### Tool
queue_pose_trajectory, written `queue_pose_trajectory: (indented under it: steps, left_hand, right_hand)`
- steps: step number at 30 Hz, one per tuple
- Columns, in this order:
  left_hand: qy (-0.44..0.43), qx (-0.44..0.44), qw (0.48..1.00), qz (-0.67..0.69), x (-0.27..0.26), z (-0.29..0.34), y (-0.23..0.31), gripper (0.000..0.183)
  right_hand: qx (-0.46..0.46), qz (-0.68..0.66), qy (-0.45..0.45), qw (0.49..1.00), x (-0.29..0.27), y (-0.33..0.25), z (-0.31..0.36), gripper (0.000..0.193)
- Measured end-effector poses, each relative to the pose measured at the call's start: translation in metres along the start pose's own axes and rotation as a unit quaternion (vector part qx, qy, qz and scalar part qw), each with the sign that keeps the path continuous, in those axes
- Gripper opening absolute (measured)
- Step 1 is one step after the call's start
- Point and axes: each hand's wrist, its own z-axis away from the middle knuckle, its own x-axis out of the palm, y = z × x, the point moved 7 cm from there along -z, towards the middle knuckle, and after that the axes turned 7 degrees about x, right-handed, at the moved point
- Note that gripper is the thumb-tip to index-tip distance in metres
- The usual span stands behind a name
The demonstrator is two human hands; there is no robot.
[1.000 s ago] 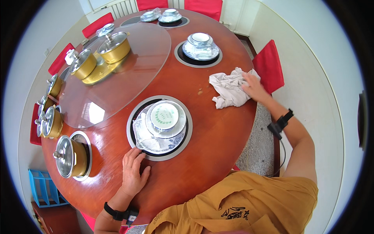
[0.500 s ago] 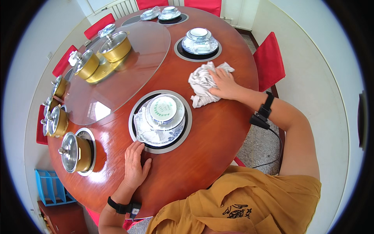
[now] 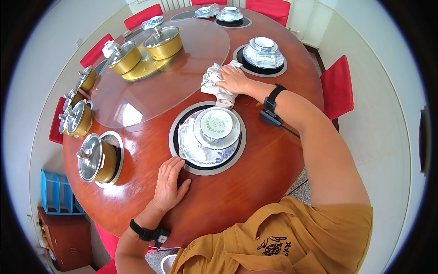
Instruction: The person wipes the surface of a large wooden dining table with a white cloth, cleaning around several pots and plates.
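My right hand (image 3: 234, 80) is pressed on a crumpled white cloth (image 3: 211, 82), its fingers bent over the bunched fabric. The cloth lies on the round reddish-brown table (image 3: 269, 150) against the glass turntable's edge, and its tail reaches the rim of the nearest inset ring. My left hand (image 3: 169, 183) rests on the wood with fingers stretched out and thumb apart, holding nothing. Its fingertips are at the near-left rim of that ring. On the ring sits a plastic-wrapped dish set (image 3: 207, 153) with an upturned white bowl (image 3: 216, 124) on top.
Two gold lidded pots (image 3: 163, 43) stand on the glass turntable (image 3: 191, 55). More gold pots (image 3: 97, 158) line the left edge. Another wrapped dish set (image 3: 263, 53) is beyond the cloth. Red chairs (image 3: 337, 86) surround the table; a blue rack (image 3: 59, 194) stands lower left.
My right hand has swept the cloth leftward, from the table's right part to the turntable's edge. My left hand stays beside the dish set. The view has shifted somewhat.
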Motion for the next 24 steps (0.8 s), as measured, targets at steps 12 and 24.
queue_pose_trajectory:
  steps: [12,24]
  left_hand:
    - [0.022,-0.009,1.000,0.016,0.001,0.007,-0.007,0.058]
    - [-0.031,0.201,0.976,-0.083,-0.090,-0.017,0.080,0.034]
  right_hand:
    - [-0.041,-0.034,-0.036,0.998,-0.013,0.015,0.087,0.062]
    - [0.018,-0.094,0.034,0.995,-0.055,0.058,0.253,0.056]
